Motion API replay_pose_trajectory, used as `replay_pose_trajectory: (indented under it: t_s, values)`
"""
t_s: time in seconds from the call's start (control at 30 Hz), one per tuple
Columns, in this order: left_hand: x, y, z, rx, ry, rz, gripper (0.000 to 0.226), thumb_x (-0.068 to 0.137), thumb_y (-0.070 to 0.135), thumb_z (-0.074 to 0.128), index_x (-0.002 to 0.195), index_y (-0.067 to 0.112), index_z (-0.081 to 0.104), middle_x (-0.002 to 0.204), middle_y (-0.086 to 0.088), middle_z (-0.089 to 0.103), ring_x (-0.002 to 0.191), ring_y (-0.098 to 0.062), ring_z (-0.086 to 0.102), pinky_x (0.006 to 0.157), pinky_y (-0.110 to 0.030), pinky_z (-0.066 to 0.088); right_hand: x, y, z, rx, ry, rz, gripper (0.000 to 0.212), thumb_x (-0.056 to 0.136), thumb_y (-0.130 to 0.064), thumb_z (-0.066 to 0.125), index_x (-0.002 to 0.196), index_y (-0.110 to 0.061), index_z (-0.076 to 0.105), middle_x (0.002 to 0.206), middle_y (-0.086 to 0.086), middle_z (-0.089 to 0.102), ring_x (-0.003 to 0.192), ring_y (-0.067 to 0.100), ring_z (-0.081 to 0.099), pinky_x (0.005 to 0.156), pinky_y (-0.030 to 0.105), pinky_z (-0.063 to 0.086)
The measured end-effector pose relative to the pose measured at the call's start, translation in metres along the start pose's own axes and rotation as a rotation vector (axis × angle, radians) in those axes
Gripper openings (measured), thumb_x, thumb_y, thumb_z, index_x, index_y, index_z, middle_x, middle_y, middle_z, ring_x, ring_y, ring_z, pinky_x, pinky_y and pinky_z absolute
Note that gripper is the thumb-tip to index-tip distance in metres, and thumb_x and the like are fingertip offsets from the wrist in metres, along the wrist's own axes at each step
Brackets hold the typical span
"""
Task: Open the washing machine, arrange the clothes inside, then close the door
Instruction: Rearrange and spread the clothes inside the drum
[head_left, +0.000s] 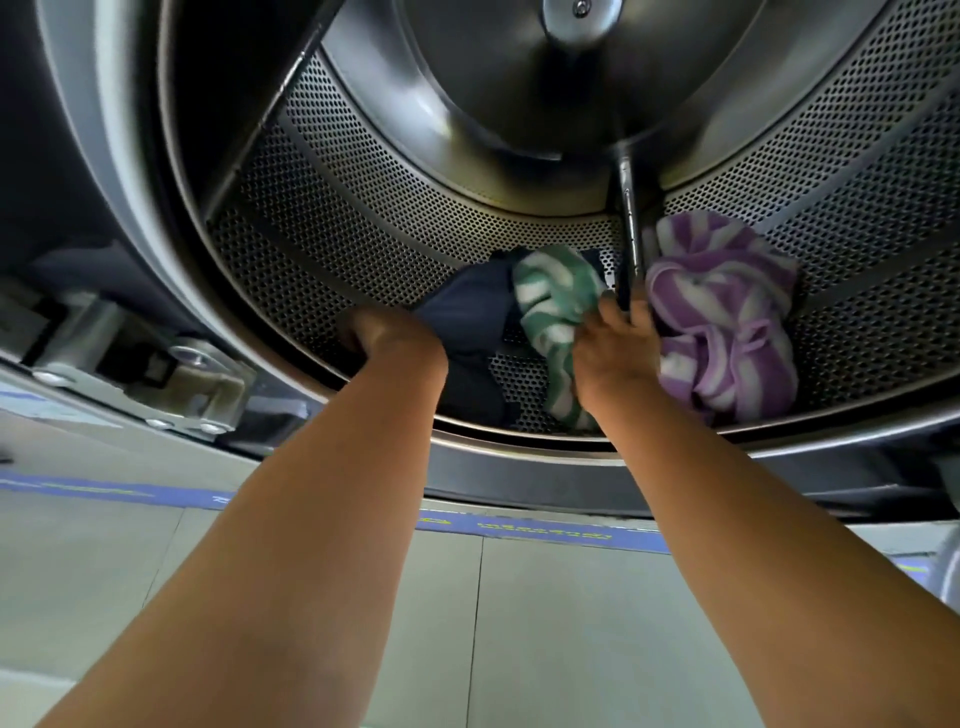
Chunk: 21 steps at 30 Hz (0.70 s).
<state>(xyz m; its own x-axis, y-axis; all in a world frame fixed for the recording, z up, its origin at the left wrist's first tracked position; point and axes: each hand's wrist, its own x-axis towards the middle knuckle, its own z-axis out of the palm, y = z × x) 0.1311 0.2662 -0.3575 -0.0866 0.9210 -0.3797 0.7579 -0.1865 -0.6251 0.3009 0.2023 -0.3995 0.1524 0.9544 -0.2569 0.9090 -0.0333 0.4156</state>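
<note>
The washing machine stands open and its perforated steel drum (363, 218) fills the upper view. Three garments lie at the drum's bottom. My left hand (387, 338) is closed on a dark navy cloth (467, 312) at the front lip. My right hand (613, 348) grips a green and white striped cloth (550, 296) beside it. A purple and white striped cloth (727, 317) lies bunched to the right, just past a raised drum paddle (631, 228). It touches the side of my right hand.
The door hinge bracket (192, 379) sits at the lower left of the opening. The rubber seal and metal rim (519, 457) run under my forearms. Below is a tiled floor (519, 623) with a blue strip (545, 530).
</note>
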Motion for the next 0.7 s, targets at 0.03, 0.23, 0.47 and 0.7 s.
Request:
replay_pose_trajectory:
  t_s: [0.03, 0.23, 0.47, 0.7]
  values:
    - [0.002, -0.008, -0.003, 0.000, 0.003, -0.033, 0.035, 0.094, 0.024, 0.045, 0.125, 0.016, 0.058, 0.130, -0.002, 0.058, 0.119, -0.025, 0.054, 0.074, -0.037, 0.043, 0.000, -0.001, 0.000, 0.001, 0.006, 0.049, 0.060, 0.091, -0.047, 0.044, 0.145, -0.022, 0.041, 0.149, 0.000, 0.036, 0.142, 0.027, 0.012, 0.117, 0.057, -0.001]
    - [-0.004, 0.001, -0.011, -0.021, 0.086, 0.026, 0.056, 0.092, 0.033, 0.044, 0.145, 0.022, 0.029, 0.141, -0.015, 0.035, 0.128, -0.040, 0.037, 0.091, -0.057, 0.039, -0.004, -0.002, 0.002, 0.065, 0.064, 0.083, 0.063, 0.086, -0.051, 0.053, 0.139, -0.019, 0.046, 0.142, 0.000, 0.044, 0.139, 0.027, 0.018, 0.115, 0.059, -0.005]
    - [0.009, 0.031, 0.002, -0.070, 0.281, 0.495, 0.071, 0.096, 0.020, 0.043, 0.154, 0.026, 0.001, 0.161, -0.002, -0.017, 0.149, -0.026, -0.012, 0.116, -0.062, 0.003, -0.003, 0.000, -0.002, 0.241, 0.159, 0.037, 0.104, 0.073, -0.036, 0.073, 0.151, -0.024, 0.005, 0.152, 0.008, 0.017, 0.140, 0.029, 0.016, 0.115, 0.058, 0.008]
    - [0.023, 0.040, 0.007, -0.002, 0.167, 0.559, 0.056, 0.101, 0.027, 0.038, 0.152, 0.022, 0.016, 0.157, -0.004, 0.022, 0.142, -0.009, 0.027, 0.117, -0.042, 0.022, 0.016, 0.006, -0.006, 0.118, 0.085, -0.161, 0.089, 0.092, -0.039, 0.050, 0.153, -0.025, -0.013, 0.160, -0.002, -0.022, 0.146, 0.029, -0.022, 0.116, 0.055, -0.012]
